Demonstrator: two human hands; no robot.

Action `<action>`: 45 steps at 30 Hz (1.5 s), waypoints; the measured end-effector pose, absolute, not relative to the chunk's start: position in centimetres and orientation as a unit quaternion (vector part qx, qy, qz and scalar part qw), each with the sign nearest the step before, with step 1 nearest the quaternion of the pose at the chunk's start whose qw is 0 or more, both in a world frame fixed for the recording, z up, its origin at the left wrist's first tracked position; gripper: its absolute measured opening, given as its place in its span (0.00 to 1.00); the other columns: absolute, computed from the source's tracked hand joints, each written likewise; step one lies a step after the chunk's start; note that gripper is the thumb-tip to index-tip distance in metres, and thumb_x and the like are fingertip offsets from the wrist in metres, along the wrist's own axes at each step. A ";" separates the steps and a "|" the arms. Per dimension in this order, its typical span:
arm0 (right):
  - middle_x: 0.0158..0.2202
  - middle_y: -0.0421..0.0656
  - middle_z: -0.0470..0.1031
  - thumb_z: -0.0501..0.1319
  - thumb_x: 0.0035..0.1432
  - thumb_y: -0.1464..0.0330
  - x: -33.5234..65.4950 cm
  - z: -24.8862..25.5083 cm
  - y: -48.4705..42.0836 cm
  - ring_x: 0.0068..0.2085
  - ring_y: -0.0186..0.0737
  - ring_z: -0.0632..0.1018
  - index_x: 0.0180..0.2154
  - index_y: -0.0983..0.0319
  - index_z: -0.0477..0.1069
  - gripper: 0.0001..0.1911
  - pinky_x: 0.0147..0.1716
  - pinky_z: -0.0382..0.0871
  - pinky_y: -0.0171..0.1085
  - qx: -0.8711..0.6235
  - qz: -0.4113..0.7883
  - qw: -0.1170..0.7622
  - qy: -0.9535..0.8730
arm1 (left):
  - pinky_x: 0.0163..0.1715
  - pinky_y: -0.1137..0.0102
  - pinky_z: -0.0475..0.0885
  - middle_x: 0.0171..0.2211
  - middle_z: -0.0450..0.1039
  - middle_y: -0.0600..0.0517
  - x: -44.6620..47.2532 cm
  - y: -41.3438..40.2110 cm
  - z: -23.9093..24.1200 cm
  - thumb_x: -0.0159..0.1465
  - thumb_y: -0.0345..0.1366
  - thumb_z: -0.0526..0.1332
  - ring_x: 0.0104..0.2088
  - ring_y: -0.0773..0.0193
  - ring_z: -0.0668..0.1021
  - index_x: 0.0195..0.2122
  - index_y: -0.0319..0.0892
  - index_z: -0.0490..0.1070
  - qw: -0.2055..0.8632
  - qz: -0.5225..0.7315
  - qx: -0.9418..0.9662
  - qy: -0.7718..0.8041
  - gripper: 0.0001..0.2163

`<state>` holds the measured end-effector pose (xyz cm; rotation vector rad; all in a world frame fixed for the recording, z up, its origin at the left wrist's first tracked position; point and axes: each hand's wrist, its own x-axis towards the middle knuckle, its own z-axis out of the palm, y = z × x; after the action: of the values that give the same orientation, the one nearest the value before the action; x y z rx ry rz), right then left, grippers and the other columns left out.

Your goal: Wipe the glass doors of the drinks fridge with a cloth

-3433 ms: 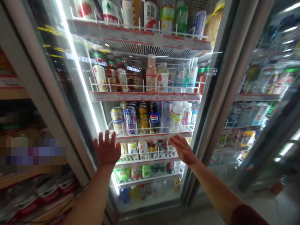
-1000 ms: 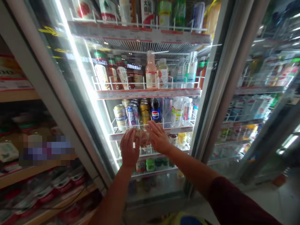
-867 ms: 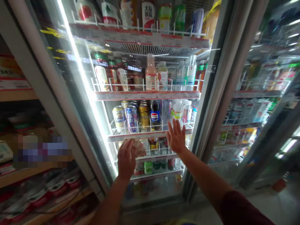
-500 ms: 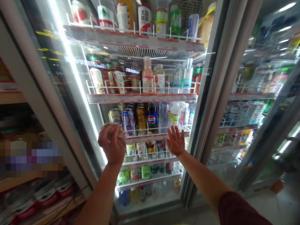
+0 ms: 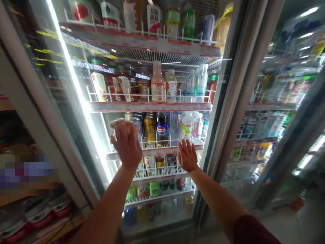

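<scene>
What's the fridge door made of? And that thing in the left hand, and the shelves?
The door is clear, glossy glass: it shows reflections, with the drinks visible behind it. The cloth under the left hand looks like soft, crumpled, pale fabric, though it could be paper. The shelves are thin white wire, probably coated metal.
</scene>
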<state>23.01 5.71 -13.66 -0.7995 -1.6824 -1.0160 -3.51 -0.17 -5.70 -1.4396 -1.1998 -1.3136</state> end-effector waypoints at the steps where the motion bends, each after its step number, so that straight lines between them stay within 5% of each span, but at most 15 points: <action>1: 0.68 0.53 0.66 0.55 0.68 0.68 23.0 -13.7 5.7 0.73 0.47 0.61 0.72 0.64 0.53 0.33 0.74 0.46 0.49 -0.327 -0.416 0.492 -0.692 | 0.73 0.42 0.45 0.73 0.51 0.42 -2.8 -0.2 -7.1 0.71 0.31 0.54 0.75 0.49 0.47 0.74 0.47 0.51 0.426 -0.497 -0.601 -0.459 0.30; 5: 0.68 0.52 0.66 0.55 0.68 0.68 23.0 -13.6 5.7 0.74 0.46 0.57 0.72 0.64 0.54 0.33 0.74 0.45 0.49 -0.318 -0.420 0.499 -0.688 | 0.75 0.57 0.44 0.68 0.64 0.49 -1.4 -0.2 -9.4 0.70 0.29 0.56 0.73 0.59 0.56 0.72 0.53 0.56 0.444 -0.420 -0.679 -0.407 0.30; 11: 0.68 0.52 0.67 0.55 0.68 0.69 23.1 -13.4 5.5 0.75 0.45 0.55 0.72 0.65 0.52 0.34 0.74 0.44 0.49 -0.311 -0.417 0.509 -0.686 | 0.74 0.49 0.42 0.73 0.52 0.48 -0.2 0.1 -1.0 0.72 0.32 0.54 0.75 0.55 0.48 0.73 0.49 0.53 0.444 -0.447 -0.643 -0.435 0.28; 18: 0.69 0.51 0.65 0.54 0.69 0.68 23.1 -14.2 6.0 0.73 0.46 0.61 0.73 0.60 0.49 0.35 0.74 0.45 0.50 -0.322 -0.394 0.508 -0.695 | 0.76 0.60 0.36 0.68 0.64 0.54 2.5 -0.7 -6.0 0.70 0.25 0.53 0.75 0.67 0.50 0.70 0.50 0.59 0.474 -0.347 -0.727 -0.355 0.28; 24: 0.69 0.50 0.65 0.53 0.69 0.68 23.1 -14.1 5.9 0.72 0.46 0.62 0.73 0.60 0.51 0.34 0.73 0.46 0.50 -0.329 -0.397 0.502 -0.695 | 0.74 0.48 0.36 0.72 0.56 0.48 0.0 -0.8 -1.2 0.70 0.28 0.55 0.75 0.56 0.50 0.72 0.49 0.55 0.478 -0.423 -0.639 -0.430 0.29; 27: 0.68 0.51 0.67 0.54 0.68 0.68 23.1 -13.8 5.8 0.73 0.46 0.61 0.72 0.62 0.53 0.33 0.74 0.45 0.49 -0.326 -0.403 0.505 -0.690 | 0.75 0.51 0.40 0.71 0.59 0.46 0.9 -1.5 -4.4 0.69 0.27 0.55 0.75 0.57 0.49 0.71 0.47 0.59 0.474 -0.424 -0.649 -0.417 0.28; 31: 0.67 0.51 0.69 0.54 0.68 0.68 23.1 -13.6 5.6 0.73 0.46 0.60 0.70 0.63 0.58 0.31 0.74 0.45 0.49 -0.323 -0.416 0.502 -0.686 | 0.75 0.60 0.38 0.64 0.70 0.54 1.4 -2.0 -8.8 0.68 0.22 0.50 0.71 0.67 0.61 0.68 0.55 0.63 0.452 -0.340 -0.752 -0.339 0.30; 34: 0.66 0.51 0.70 0.53 0.68 0.68 23.1 -13.5 5.5 0.73 0.45 0.60 0.70 0.63 0.58 0.31 0.74 0.44 0.48 -0.327 -0.415 0.496 -0.689 | 0.74 0.52 0.33 0.66 0.67 0.53 -0.3 -1.6 -5.8 0.69 0.24 0.51 0.70 0.61 0.64 0.70 0.57 0.60 0.451 -0.360 -0.730 -0.366 0.30; 39: 0.65 0.50 0.71 0.54 0.68 0.68 23.2 -13.3 5.4 0.73 0.45 0.60 0.68 0.63 0.61 0.29 0.74 0.45 0.47 -0.324 -0.418 0.499 -0.687 | 0.71 0.41 0.37 0.72 0.56 0.45 -1.6 -1.6 -2.8 0.70 0.30 0.56 0.74 0.50 0.53 0.72 0.50 0.54 0.485 -0.435 -0.602 -0.462 0.30; 45: 0.64 0.50 0.72 0.54 0.68 0.69 23.2 -13.2 5.3 0.75 0.44 0.54 0.69 0.66 0.60 0.30 0.74 0.43 0.48 -0.308 -0.412 0.507 -0.691 | 0.74 0.57 0.36 0.65 0.69 0.54 -2.4 -2.9 -7.6 0.67 0.22 0.52 0.71 0.64 0.62 0.70 0.56 0.59 0.480 -0.301 -0.735 -0.372 0.32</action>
<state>23.23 5.34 -13.15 -0.7429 -1.6667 -0.9929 -2.41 -2.87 -7.63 -1.7937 -0.9088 -0.7342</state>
